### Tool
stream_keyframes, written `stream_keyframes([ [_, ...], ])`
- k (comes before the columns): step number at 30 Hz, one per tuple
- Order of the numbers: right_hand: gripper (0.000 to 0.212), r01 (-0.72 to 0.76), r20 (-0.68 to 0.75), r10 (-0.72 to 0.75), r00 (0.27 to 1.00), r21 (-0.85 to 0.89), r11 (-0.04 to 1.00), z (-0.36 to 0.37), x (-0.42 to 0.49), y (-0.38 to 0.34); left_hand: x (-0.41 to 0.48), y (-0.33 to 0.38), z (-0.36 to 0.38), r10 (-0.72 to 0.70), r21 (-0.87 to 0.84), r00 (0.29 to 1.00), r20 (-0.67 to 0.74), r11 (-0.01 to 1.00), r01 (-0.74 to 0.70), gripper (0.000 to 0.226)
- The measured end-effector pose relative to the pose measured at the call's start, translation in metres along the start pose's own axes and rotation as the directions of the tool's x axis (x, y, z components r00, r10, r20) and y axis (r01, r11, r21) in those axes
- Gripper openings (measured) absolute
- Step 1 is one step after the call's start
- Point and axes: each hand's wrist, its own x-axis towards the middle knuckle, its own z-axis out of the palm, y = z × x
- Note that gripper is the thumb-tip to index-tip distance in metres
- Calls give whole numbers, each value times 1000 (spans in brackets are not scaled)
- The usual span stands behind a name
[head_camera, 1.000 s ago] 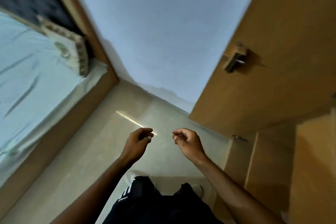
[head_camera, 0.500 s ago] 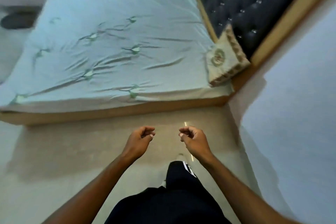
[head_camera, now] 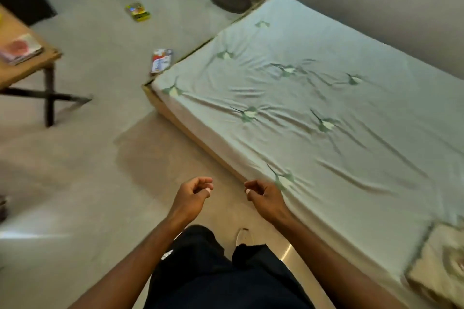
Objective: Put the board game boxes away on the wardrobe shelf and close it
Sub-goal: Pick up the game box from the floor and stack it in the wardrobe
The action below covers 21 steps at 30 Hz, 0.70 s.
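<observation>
Beige tiled floor (head_camera: 75,183) carries two loose items for the task: a yellow-green game box (head_camera: 137,11) lying flat far out, and a red-and-white game box (head_camera: 161,60) just beside the bed (head_camera: 313,120) at its far-left corner. At left a pinkish stack (head_camera: 20,49) sits on the worktop (head_camera: 27,70); maybe more games, cannot tell. Near, the left hand (head_camera: 192,197) and right hand (head_camera: 265,197) hang with fingers loosely curled, holding nothing, likely kept free for the next pickup. No wardrobe in view. Print on both boxes is too blurred to read; no brand legible.
</observation>
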Motion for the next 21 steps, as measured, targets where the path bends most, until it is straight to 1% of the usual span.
stream_keyframes([
  [2, 22, 65, 83, -58, 995, -84, 994, 15, 47, -35, 26, 5, -29, -29, -81, 994, -102, 996, 21, 27],
  [6, 20, 148, 210, -109, 972, -178, 973, 55, 120, -98, 74, 10, -87, -83, -192, 971, -222, 981, 40, 26],
  [7, 21, 174, 239, -125, 963, -196, 965, 75, 144, -118, 92, 10, -110, -90, -223, 961, -262, 974, 31, 26],
  [9, 22, 210, 281, -145, 949, -217, 953, 106, 177, -151, 118, 17, -148, -99, -266, 950, -298, 964, 17, 26],
  [11, 22, 232, 318, -150, 936, -239, 943, 147, 214, -197, 149, 25, -203, -113, -302, 930, -349, 953, 3, 26],
  [14, 22, 253, 350, -162, 923, -231, 939, 192, 251, -255, 182, 38, -272, -108, -306, 914, -391, 952, -18, 26],
  [18, 21, 279, 384, -194, 903, -180, 943, 259, 305, -334, 233, 59, -369, -94, -304, 875, -475, 951, -63, 25],
  [21, 16, 307, 432, -212, 876, -163, 938, 311, 342, -385, 268, 74, -430, -96, -310, 846, -524, 947, -84, 24],
])
